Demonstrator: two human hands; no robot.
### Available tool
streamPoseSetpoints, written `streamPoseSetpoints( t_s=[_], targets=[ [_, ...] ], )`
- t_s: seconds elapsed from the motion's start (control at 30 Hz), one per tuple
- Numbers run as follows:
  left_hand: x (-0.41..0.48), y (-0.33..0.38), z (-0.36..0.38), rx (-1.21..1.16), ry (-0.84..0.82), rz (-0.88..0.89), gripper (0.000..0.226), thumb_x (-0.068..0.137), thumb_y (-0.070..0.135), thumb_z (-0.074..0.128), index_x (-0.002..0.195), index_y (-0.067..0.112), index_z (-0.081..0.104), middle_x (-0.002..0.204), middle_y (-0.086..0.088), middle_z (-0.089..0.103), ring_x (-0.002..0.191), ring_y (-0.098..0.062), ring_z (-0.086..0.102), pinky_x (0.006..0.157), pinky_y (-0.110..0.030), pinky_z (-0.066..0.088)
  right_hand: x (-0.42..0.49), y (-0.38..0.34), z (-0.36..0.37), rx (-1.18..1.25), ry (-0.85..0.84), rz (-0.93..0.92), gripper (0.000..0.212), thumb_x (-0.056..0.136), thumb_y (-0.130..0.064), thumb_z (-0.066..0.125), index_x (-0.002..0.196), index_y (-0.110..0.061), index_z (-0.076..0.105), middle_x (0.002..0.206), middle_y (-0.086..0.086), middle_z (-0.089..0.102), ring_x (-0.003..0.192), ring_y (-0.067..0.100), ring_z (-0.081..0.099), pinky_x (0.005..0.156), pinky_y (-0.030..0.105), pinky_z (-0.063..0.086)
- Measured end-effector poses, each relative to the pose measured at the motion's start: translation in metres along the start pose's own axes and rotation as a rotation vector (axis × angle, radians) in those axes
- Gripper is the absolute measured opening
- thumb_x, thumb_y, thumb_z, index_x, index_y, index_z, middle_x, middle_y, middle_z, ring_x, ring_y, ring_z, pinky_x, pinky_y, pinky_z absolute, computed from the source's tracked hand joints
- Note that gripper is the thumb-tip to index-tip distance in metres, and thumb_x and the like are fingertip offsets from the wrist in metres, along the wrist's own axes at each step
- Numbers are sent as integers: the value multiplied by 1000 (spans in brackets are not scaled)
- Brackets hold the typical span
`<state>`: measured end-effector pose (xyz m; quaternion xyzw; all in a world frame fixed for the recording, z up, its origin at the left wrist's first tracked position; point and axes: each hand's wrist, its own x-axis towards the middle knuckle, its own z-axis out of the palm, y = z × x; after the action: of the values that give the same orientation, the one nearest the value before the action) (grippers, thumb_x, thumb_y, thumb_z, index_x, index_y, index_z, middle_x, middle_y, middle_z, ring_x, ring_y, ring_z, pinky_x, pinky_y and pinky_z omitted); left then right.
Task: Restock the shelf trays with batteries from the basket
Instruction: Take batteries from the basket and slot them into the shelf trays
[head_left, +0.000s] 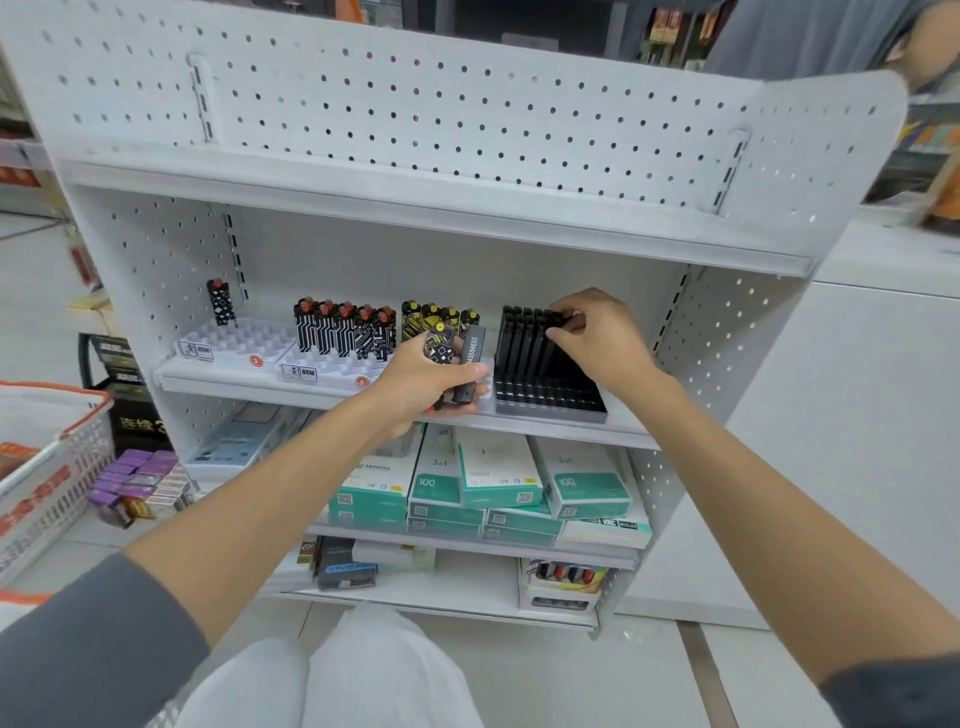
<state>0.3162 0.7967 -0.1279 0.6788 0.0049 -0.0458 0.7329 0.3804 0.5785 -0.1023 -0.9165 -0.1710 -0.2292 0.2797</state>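
My left hand (423, 382) grips a small bundle of batteries (470, 364) in front of the middle shelf: a dark grey stick with white digits and a yellow-and-black patterned one. My right hand (597, 332) pinches a black battery (558, 318) at the top of the row standing in the black tray (550, 402). Left of it, a white tray (332, 371) holds red-topped black-and-white batteries (345, 330), with yellow-topped ones (439, 314) behind my left hand. Another white tray (236, 343) holds a single battery (221, 302). The basket (49, 467) stands at the far left.
The white pegboard shelf unit (415, 104) has an upper shelf edge (441, 218) above my hands. Teal and white boxes (498, 483) fill the shelf below. Purple packs (140, 483) lie on the floor by the basket. A white cabinet (857, 415) stands at right.
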Motion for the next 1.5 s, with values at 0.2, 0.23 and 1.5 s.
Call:
streamPoseSetpoints(
  t_s=[0.2, 0.23, 1.5],
  targets=[
    [-2, -1, 0, 0, -4, 27, 33, 83, 2, 74, 109, 9, 55, 92, -17, 74, 79, -23, 73, 77, -39, 61, 5, -3, 1, -17, -89, 66, 31, 87, -11, 67, 118, -12, 65, 106, 4, 64, 89, 16, 59, 83, 24, 49],
    [-2, -1, 0, 5, 2, 30, 31, 83, 1, 73, 106, 10, 55, 88, -15, 75, 78, -23, 73, 77, -40, 61, 4, -3, 3, -27, -98, 67, 31, 87, -10, 67, 118, -11, 64, 106, 5, 64, 90, 18, 60, 86, 28, 51],
    [-6, 8, 29, -141, 17, 131, 33, 80, -5, 74, 101, 10, 54, 88, -12, 70, 77, -21, 73, 68, -34, 61, -37, -27, -23, 255, -309, -29, 22, 84, -13, 73, 105, -19, 73, 90, -9, 70, 74, 1, 62, 72, 17, 50]
  ],
)
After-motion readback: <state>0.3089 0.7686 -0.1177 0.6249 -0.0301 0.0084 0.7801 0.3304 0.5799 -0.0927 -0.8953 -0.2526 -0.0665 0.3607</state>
